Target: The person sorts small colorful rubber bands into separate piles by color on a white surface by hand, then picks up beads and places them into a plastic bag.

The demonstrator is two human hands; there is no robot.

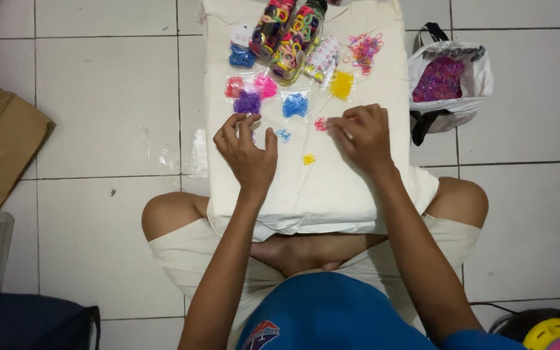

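Your left hand (247, 152) rests with fingers loosely curled, grasping nothing, on the cream cloth pillow (332, 194); your right hand (363, 136) pinches a small red rubber band (320, 124).

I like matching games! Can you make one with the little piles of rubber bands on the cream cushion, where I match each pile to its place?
Things:
1. Small pile of purple rubber bands
2. Small pile of yellow rubber bands
3. Single yellow rubber band
4. White bag of purple bands

Places:
A. On the floor, right of the cream cushion
B. Between the two hands
C. Above the left hand
D. Above the right hand

Pairs: 1-C, 2-D, 3-B, 4-A
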